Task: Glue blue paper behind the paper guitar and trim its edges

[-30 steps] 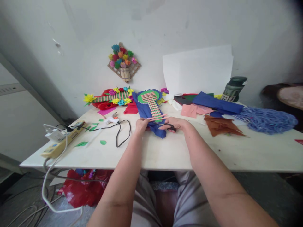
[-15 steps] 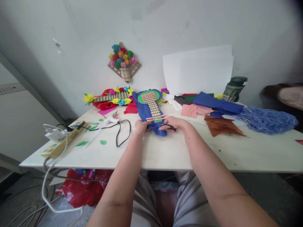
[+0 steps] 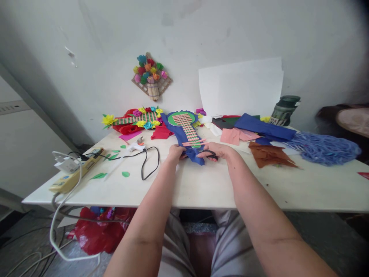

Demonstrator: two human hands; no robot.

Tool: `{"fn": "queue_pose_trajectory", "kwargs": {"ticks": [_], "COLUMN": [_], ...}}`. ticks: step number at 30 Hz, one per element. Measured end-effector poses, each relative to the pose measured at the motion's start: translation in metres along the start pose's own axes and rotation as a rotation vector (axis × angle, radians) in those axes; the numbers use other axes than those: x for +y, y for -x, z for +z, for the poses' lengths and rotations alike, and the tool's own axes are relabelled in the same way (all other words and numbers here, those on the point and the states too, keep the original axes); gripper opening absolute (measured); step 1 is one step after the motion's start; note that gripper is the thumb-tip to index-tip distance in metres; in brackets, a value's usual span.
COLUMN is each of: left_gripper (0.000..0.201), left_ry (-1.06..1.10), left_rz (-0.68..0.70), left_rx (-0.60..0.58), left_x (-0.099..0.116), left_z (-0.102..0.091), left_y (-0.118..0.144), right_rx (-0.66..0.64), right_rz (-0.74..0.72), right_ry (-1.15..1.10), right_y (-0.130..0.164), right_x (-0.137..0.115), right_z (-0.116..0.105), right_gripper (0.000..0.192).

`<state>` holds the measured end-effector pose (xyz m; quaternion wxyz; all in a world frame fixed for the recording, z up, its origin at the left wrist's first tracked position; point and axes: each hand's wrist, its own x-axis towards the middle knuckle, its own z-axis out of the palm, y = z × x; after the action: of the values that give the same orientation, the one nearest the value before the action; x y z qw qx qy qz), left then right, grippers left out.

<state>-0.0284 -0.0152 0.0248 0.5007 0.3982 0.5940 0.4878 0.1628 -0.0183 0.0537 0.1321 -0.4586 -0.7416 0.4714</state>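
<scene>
Blue paper craft (image 3: pixel 186 132) with its woven pink-and-green strip panel lies on the bench (image 3: pixel 201 184), long axis running away from the person toward the wall. Left hand (image 3: pixel 175 152) pinches its near end; right hand (image 3: pixel 217 151), just beside, grips black scissors (image 3: pixel 210 154) at the lowest pink strips

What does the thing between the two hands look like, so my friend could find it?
Start at the white table; mid-table, the left hand and right hand meet at a blue paper piece. Unlike the loose papers nearby, it carries a green circle crossed by woven pink strips.
</scene>
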Motion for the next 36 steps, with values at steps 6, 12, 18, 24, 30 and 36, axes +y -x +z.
{"fn": "queue_pose_trajectory", "kwargs": {"ticks": [6,12,18,24,30,36], "left_gripper": [0.010,0.016,0.022,0.029,0.047,0.065], "left_ry": [-0.064,0.228,0.422,0.375,0.394,0.377], "left_rz": [0.183,0.191,0.109,0.116,0.224,0.319], "left_rx": [0.046,-0.052,0.020,-0.038,-0.243,-0.378], "left_x": [-0.006,-0.014,-0.011,-0.009,-0.009,-0.007], "left_z": [0.011,0.011,0.014,0.010,0.003,0.001], "left_y": [-0.015,-0.018,-0.017,-0.012,-0.004,0.000], "right_rx": [0.052,0.066,0.053,0.046,0.064,0.053], "right_rz": [0.005,-0.007,-0.004,-0.018,-0.004,0.029], "right_ry": [-0.058,-0.066,-0.097,-0.082,-0.056,-0.073], "right_y": [0.004,0.004,-0.001,-0.003,-0.002,-0.001], "right_x": [0.004,0.004,0.006,0.011,0.010,0.006], "right_z": [-0.007,-0.006,-0.003,-0.003,-0.003,-0.001], "right_gripper": [0.045,0.044,0.046,0.048,0.049,0.049]}}
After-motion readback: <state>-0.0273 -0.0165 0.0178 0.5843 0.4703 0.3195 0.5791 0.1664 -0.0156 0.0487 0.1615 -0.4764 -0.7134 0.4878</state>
